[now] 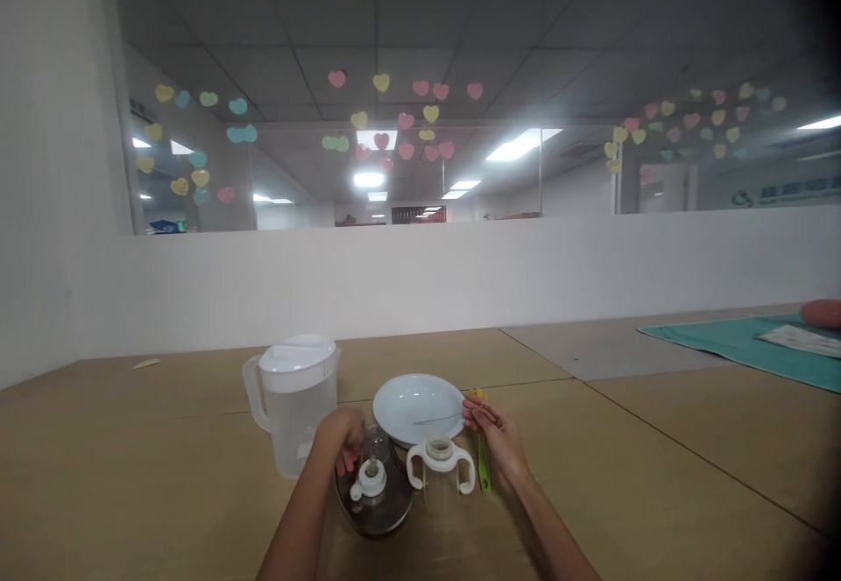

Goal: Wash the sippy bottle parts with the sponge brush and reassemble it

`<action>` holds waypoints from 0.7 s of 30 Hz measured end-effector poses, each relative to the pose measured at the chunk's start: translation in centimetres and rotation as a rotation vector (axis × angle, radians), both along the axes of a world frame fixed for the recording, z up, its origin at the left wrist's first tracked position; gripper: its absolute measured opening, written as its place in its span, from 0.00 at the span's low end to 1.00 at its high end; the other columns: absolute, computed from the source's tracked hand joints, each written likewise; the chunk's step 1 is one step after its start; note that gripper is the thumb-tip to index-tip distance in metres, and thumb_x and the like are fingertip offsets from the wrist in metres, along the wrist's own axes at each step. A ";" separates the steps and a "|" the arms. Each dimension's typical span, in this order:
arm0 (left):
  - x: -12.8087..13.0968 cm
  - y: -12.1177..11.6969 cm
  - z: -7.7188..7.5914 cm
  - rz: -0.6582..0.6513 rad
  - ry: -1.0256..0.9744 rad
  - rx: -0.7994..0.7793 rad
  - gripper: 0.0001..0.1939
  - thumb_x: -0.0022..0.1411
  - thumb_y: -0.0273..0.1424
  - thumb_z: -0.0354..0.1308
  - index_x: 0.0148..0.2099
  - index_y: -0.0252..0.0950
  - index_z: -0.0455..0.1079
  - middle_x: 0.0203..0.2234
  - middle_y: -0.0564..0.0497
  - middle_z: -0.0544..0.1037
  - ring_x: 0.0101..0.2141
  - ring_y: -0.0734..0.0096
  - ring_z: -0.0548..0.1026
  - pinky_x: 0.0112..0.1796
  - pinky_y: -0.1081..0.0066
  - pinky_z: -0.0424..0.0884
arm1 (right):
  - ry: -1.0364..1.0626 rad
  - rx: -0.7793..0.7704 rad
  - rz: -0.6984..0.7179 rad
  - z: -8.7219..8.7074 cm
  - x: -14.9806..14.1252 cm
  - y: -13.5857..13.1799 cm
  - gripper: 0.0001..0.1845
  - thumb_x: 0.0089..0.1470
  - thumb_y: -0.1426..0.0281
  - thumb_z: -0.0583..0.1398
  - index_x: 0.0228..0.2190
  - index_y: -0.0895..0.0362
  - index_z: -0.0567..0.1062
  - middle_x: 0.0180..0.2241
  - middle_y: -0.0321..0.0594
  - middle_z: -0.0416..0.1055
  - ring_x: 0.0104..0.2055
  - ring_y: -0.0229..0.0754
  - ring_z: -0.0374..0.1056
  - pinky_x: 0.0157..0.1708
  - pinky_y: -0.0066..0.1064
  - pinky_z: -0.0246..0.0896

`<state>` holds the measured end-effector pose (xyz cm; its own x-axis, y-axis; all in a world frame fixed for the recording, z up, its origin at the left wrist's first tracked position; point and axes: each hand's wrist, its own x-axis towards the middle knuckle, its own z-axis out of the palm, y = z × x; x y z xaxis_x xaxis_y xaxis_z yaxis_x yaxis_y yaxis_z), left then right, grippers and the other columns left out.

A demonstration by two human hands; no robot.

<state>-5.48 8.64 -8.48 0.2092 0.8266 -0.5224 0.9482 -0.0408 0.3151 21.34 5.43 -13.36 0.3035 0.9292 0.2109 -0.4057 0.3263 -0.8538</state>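
My right hand [494,432] pinches a thin, straight wire-like stick [437,419], which reaches over the white bowl [420,388]. Its far end is too fine to make out. My left hand [345,436] bends down over the left side of a dark metal tray [387,520], blurred, its fingers partly hidden. On that tray are a clear dome-shaped cap [376,442] and a white nipple-and-collar piece [371,478]. A clear bottle with a white two-handled collar [440,451] stands upright between my hands, its mouth uncovered.
A lidded water pitcher [299,414] stands left of the tray. Beside my right hand lies a green-handled brush [484,467] with a yellow head. A teal cloth [736,349] is spread at the far right, with part of another person's hand [821,313] at its edge. A wall closes off the table's back.
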 end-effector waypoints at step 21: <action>0.3 0.0 -0.2 0.097 -0.012 0.192 0.03 0.47 0.26 0.58 0.23 0.31 0.69 0.25 0.44 0.78 0.27 0.59 0.78 0.27 0.66 0.74 | -0.004 -0.015 -0.027 0.0 0.0 0.1 0.22 0.31 0.60 0.69 0.29 0.57 0.73 0.30 0.39 0.75 0.27 0.37 0.70 0.28 0.28 0.70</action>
